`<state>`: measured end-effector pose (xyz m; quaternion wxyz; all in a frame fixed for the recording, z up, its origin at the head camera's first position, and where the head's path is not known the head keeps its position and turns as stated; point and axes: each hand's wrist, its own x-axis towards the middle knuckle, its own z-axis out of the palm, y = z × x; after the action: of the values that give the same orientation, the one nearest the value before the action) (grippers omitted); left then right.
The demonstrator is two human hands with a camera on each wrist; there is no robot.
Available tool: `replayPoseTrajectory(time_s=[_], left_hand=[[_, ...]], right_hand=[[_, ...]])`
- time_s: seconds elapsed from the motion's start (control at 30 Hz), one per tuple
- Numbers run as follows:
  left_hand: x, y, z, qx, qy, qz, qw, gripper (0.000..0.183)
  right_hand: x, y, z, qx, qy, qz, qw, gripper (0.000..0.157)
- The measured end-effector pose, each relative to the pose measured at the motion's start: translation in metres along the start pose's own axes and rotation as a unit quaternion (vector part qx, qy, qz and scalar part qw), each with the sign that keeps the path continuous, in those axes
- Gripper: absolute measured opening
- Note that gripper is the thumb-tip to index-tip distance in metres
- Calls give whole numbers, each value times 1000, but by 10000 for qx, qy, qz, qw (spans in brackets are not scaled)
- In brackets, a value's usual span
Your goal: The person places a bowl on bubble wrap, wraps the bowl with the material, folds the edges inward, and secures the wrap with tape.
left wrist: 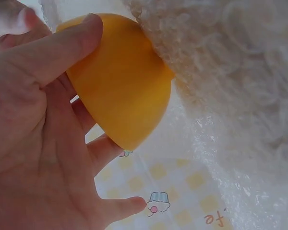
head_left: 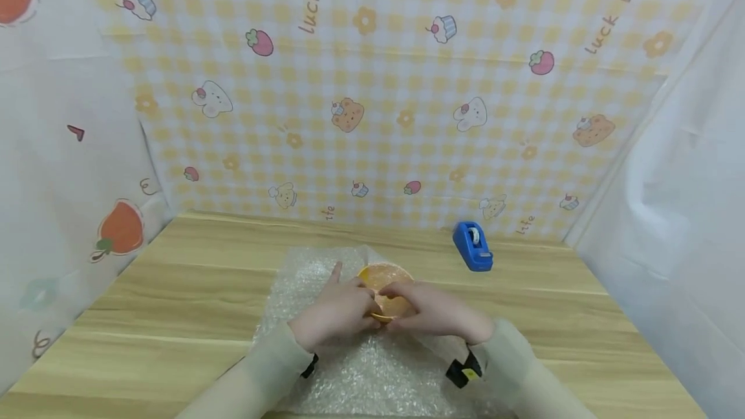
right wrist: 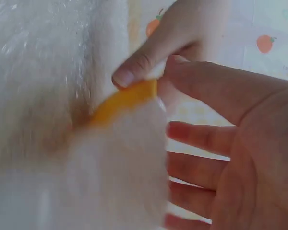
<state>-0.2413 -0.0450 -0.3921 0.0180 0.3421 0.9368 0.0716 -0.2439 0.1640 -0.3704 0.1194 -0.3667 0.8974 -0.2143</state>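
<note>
A yellow-orange bowl point(left wrist: 125, 81) is held over a sheet of bubble wrap point(head_left: 372, 380), which is spread on the wooden bench point(head_left: 145, 290) in front of the person. The bowl is tilted, and its underside is met by the wrap, as is shown by the left wrist view. In the right wrist view, only a strip of the bowl is left visible, with wrap lying on both sides of it.

By the left hand point(head_left: 340, 309), the bowl is pinched at its edge: the thumb is laid flat along the outer wall, and fingers are tucked round to the other side, partly hidden by the bowl. One finger of this hand is stretched out, clear of the bowl.

The right hand point(head_left: 439, 312) is opened fairly wide, with its thumb set well apart from the fingers. The fingers are kept nearly straight, with small gaps between them, and their tips are brought against the wrap covering the bowl. The thumb is placed near the bowl's edge, just beside the left hand.

Dark straps are worn at both wrists, below pale sleeves point(head_left: 273, 364). A blue tape dispenser point(head_left: 473, 247) is set near the back of the bench, apart from the wrap. The bench is backed by a yellow-checked cloth point(head_left: 384, 70).
</note>
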Motion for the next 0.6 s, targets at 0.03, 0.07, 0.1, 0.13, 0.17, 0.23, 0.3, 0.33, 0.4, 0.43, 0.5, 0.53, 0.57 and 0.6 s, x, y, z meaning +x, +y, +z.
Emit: replayPoseTrajectory(time_s=[0.03,0.07,0.1,0.13,0.17,0.23,0.3,0.33,0.4,0.43,0.5,0.53,0.57,0.6], left_hand=[[0,0,0,16,-4,18,10000,9],[1,0,-1,16,-2,36,10000,10],[1,0,-1,10,-10,38,10000,11],[1,-1,0,12,-12,47,10000,12],[1,-1,-1,6,-9,52,10000,13],[1,-3,0,-3,-7,51,10000,14],[1,-4,0,-23,-10,41,10000,15],[1,-4,0,-33,-11,41,10000,15],[0,-4,0,-47,-27,32,10000,15],[0,-4,-1,-43,-36,32,10000,16],[-1,-3,-1,-54,-53,40,10000,16],[-1,-3,-2,-54,-57,43,10000,16],[-1,-2,-2,-51,-58,51,10000,16],[-1,-1,-3,-48,-56,59,10000,16]], right_hand=[[-5,2,-4,-16,65,39,10000,54],[-9,4,-7,-35,148,62,9999,55],[-14,7,-11,-137,249,84,9996,56],[-18,10,-14,-206,353,100,9991,56],[-22,15,-17,-322,478,106,9983,55],[-29,24,-20,-495,713,136,9961,53],[-35,35,-21,-642,872,147,9940,53],[-37,40,-21,-689,932,109,9932,54],[-41,49,-19,-892,988,9,9911,60],[-43,53,-17,-996,1006,-63,9899,64],[-48,61,-13,-1295,1060,-278,9855,75],[-51,65,-10,-1444,1092,-390,9827,79],[-54,67,-8,-1589,1105,-452,9801,83],[-56,69,-5,-1721,1124,-482,9775,85]])
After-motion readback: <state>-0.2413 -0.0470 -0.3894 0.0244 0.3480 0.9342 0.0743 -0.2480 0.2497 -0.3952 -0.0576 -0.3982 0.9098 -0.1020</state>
